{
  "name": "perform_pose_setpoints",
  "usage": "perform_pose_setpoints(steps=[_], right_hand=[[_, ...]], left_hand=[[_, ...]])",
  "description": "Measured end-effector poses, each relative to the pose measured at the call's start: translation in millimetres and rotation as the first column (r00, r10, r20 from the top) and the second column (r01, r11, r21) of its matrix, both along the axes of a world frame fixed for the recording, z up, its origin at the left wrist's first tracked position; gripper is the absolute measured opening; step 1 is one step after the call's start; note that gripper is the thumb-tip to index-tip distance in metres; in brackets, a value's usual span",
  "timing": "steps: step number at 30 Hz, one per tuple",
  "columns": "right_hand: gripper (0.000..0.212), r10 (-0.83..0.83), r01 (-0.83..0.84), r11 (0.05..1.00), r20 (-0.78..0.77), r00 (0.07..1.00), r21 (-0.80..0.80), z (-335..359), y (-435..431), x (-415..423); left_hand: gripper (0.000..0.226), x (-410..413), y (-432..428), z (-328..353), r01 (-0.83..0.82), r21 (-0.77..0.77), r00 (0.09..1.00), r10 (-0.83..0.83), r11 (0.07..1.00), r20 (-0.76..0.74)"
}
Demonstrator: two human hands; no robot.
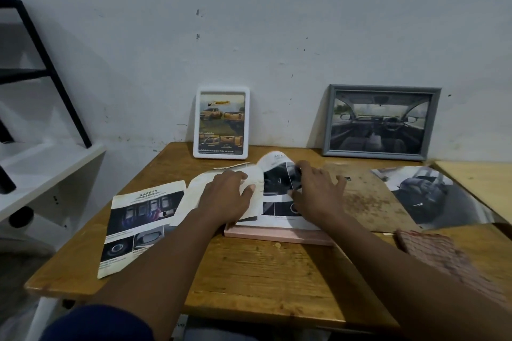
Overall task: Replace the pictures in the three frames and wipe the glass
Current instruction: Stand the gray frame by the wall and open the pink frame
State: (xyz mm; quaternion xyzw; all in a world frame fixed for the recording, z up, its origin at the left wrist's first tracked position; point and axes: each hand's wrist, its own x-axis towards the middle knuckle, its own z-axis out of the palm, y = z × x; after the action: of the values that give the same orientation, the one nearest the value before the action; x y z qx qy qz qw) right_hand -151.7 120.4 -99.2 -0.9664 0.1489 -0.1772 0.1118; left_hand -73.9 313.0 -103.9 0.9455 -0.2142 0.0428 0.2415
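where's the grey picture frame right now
In the head view the grey picture frame stands at the back right of the wooden table, leaning against the wall, to the right of the white frame.

wooden table bears pink frame, safety leaflet, checked cloth.

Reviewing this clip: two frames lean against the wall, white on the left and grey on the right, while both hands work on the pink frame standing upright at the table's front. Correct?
Not quite. In the head view the pink frame lies flat on the table, not upright. The white frame and grey frame do lean against the wall, and the left hand and right hand are on the paper over it.
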Motion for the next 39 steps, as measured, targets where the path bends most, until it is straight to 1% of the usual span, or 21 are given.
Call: perform_pose_setpoints(steps=[3,5,7,9,11,13,15,17,19,21,22,23,25,27,30,35,37,39], right_hand=[[0.064,0.051,-0.051,0.999,0.164,0.985,-0.005,25,-11,-1],[0.059,0.063,-0.069,0.997,0.195,0.979,0.024,46,-37,-6],[0.057,0.059,-0.074,0.994,0.173,0.983,0.083,63,-75,-16],[0.058,0.039,-0.058,0.984,0.112,0.993,0.166,72,-119,-34],[0.06,-0.014,0.004,0.974,0.041,0.999,0.226,69,-161,-57],[0.058,-0.101,0.103,0.967,-0.02,0.995,0.235,61,-201,-79],[0.058,-0.194,0.208,0.955,-0.086,0.977,0.21,53,-234,-96],[0.06,-0.276,0.298,0.946,-0.165,0.947,0.129,45,-259,-107],[0.065,-0.334,0.348,0.937,-0.208,0.919,0.035,37,-278,-114],[0.071,-0.36,0.357,0.933,-0.206,0.91,-0.051,28,-287,-118],[0.069,-0.35,0.339,0.936,-0.2,0.915,-0.089,24,-286,-120],[0.063,-0.322,0.307,0.946,-0.195,0.927,-0.105,18,-285,-120],[0.044,-0.218,0.211,0.976,-0.217,0.951,-0.054,7,-278,-119],[0.036,-0.134,0.147,0.989,-0.282,0.95,0.023,-3,-273,-118],[0.034,-0.134,0.162,0.984,-0.287,0.948,0.076,-7,-277,-117],[0.031,-0.177,0.182,0.983,-0.316,0.932,-0.013,0,-276,-117],[0.03,-0.162,0.165,0.986,-0.254,0.953,-0.011,7,-266,-111],[0.034,-0.101,0.116,0.99,-0.165,0.981,0.084,19,-244,-95]], left_hand=[[0.048,0,-16,4,0.041,-0.061,0.998,-0.038,0.997,0.051],[0.045,-1,-33,8,0.081,-0.093,0.994,-0.073,0.992,0.083],[0.044,-6,-56,14,0.12,-0.096,0.99,-0.111,0.988,0.087],[0.047,-13,-82,19,0.159,-0.079,0.985,-0.154,0.984,0.072],[0.051,-22,-111,22,0.229,-0.057,0.971,-0.224,0.972,0.083],[0.055,-32,-144,22,0.315,-0.027,0.947,-0.312,0.949,0.073],[0.059,-44,-179,20,0.408,0.031,0.912,-0.409,0.912,0.03],[0.062,-58,-211,17,0.499,0.092,0.866,-0.499,0.862,-0.023],[0.061,-71,-237,12,0.561,0.159,0.826,-0.563,0.813,-0.035],[0.058,-80,-258,4,0.591,0.245,0.796,-0.604,0.769,-0.024],[0.055,-82,-266,0,0.596,0.286,0.786,-0.618,0.75,-0.019],[0.053,-83,-273,-4,0.595,0.31,0.783,-0.622,0.741,-0.016],[0.05,-81,-280,-9,0.584,0.304,0.791,-0.612,0.753,-0.006],[0.054,-77,-281,-12,0.579,0.291,0.793,-0.609,0.761,0.013],[0.063,-74,-277,-17,0.603,0.244,0.78,-0.626,0.759,0.019],[0.061,-73,-268,-15,0.612,0.173,0.782,-0.623,0.772,0.015],[0.057,-74,-262,-10,0.596,0.11,0.796,-0.603,0.795,0.049],[0.051,-68,-246,-2,0.546,0.037,0.831,-0.547,0.837,0.1]])
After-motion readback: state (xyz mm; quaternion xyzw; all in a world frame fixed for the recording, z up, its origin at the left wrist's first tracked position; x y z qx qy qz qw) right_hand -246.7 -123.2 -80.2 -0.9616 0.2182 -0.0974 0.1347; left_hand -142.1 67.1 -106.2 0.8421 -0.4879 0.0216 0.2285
